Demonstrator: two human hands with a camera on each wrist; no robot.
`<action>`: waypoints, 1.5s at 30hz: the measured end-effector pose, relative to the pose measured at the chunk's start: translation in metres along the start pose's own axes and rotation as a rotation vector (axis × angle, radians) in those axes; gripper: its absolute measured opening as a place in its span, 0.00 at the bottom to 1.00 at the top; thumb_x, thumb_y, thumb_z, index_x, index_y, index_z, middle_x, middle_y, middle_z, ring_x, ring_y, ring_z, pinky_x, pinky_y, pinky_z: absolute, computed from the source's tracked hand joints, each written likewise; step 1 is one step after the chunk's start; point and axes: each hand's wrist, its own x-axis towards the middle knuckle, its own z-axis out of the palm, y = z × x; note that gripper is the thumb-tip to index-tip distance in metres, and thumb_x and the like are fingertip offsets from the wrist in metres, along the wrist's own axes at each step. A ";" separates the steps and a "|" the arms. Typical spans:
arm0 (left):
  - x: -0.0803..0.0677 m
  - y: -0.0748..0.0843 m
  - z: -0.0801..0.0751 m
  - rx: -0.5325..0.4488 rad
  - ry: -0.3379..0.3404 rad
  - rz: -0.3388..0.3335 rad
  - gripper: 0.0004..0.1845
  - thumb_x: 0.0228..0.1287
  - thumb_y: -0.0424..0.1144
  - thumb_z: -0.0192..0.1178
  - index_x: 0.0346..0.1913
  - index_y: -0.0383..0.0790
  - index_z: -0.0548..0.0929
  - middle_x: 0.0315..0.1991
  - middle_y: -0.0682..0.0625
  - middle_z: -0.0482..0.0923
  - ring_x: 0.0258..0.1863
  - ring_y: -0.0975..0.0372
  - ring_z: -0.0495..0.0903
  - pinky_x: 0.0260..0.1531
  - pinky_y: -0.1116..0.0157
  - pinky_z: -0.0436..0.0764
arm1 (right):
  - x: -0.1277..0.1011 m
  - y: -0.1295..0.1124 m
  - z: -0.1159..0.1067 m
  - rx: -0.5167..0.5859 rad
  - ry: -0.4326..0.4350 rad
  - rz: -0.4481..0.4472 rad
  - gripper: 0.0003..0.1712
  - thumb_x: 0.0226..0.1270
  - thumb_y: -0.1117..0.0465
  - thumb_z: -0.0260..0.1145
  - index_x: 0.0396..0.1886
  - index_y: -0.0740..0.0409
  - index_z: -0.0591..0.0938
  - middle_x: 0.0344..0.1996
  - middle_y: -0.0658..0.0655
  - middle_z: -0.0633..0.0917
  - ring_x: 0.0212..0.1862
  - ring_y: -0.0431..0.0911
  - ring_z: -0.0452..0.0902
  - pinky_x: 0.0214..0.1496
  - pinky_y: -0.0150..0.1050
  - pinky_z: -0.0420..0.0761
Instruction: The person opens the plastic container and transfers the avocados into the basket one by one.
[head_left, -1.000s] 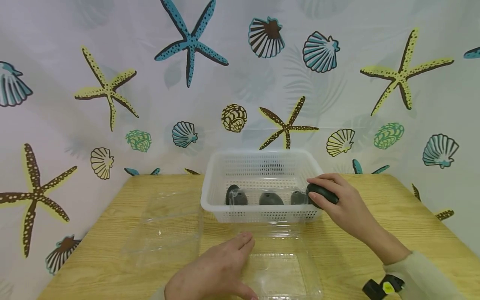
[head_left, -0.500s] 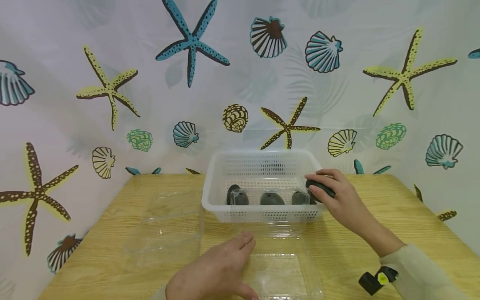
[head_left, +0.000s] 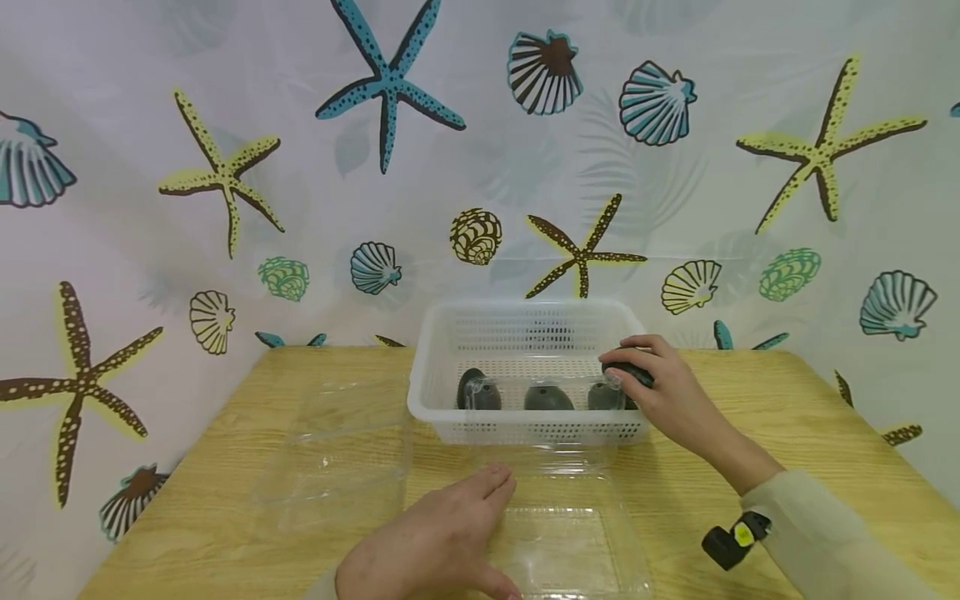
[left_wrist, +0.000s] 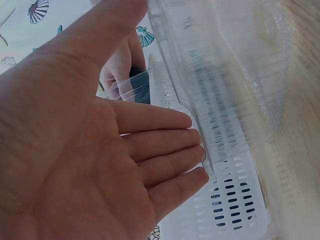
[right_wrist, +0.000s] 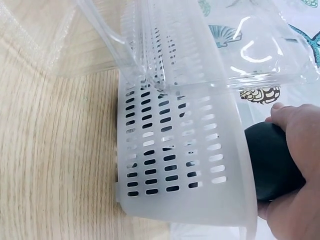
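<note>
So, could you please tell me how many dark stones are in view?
4: three lie in the basket, left, middle and right; the right hand holds a fourth over its right rim. More may be hidden.

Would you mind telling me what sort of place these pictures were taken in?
Probably a staged tabletop recording set rather than a lived-in room: a pale curtain printed with starfish and shells hangs as backdrop around a light wooden table, which bears a white perforated plastic basket and clear plastic containers.

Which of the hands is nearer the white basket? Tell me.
Right. The right hand grips a dark stone over the white basket at its right rim. The left hand lies flat on the clear tray, in front of the basket.
</note>
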 end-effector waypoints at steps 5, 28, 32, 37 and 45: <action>0.001 0.001 0.000 0.005 0.003 0.005 0.59 0.45 0.71 0.69 0.73 0.35 0.63 0.74 0.45 0.62 0.73 0.57 0.65 0.71 0.62 0.69 | 0.003 0.004 0.004 0.013 -0.064 0.060 0.13 0.74 0.59 0.61 0.53 0.56 0.84 0.58 0.64 0.74 0.58 0.59 0.72 0.56 0.59 0.77; 0.001 0.000 0.000 0.010 0.000 0.003 0.59 0.45 0.70 0.70 0.73 0.34 0.64 0.74 0.44 0.62 0.74 0.57 0.63 0.70 0.62 0.69 | 0.005 0.006 0.009 -0.057 -0.273 0.066 0.23 0.70 0.64 0.60 0.64 0.56 0.76 0.67 0.65 0.70 0.68 0.65 0.66 0.64 0.66 0.71; 0.001 -0.001 0.000 0.006 0.004 0.004 0.59 0.44 0.70 0.70 0.73 0.34 0.63 0.74 0.44 0.63 0.74 0.57 0.64 0.70 0.62 0.70 | 0.005 0.007 0.010 -0.042 -0.249 0.071 0.25 0.70 0.65 0.61 0.66 0.57 0.75 0.68 0.65 0.69 0.68 0.65 0.66 0.64 0.65 0.72; 0.000 0.000 0.000 -0.017 -0.014 0.000 0.59 0.46 0.70 0.69 0.74 0.35 0.62 0.75 0.44 0.61 0.74 0.57 0.64 0.70 0.62 0.70 | 0.002 0.008 0.010 -0.078 -0.169 0.085 0.24 0.69 0.66 0.63 0.64 0.60 0.75 0.68 0.66 0.68 0.67 0.66 0.67 0.63 0.65 0.74; 0.000 0.000 -0.001 -0.028 -0.019 0.002 0.59 0.47 0.69 0.69 0.74 0.35 0.61 0.75 0.44 0.61 0.74 0.58 0.64 0.70 0.63 0.70 | 0.000 0.007 0.006 -0.188 -0.160 0.102 0.23 0.65 0.66 0.61 0.61 0.62 0.78 0.67 0.70 0.68 0.66 0.68 0.66 0.65 0.67 0.71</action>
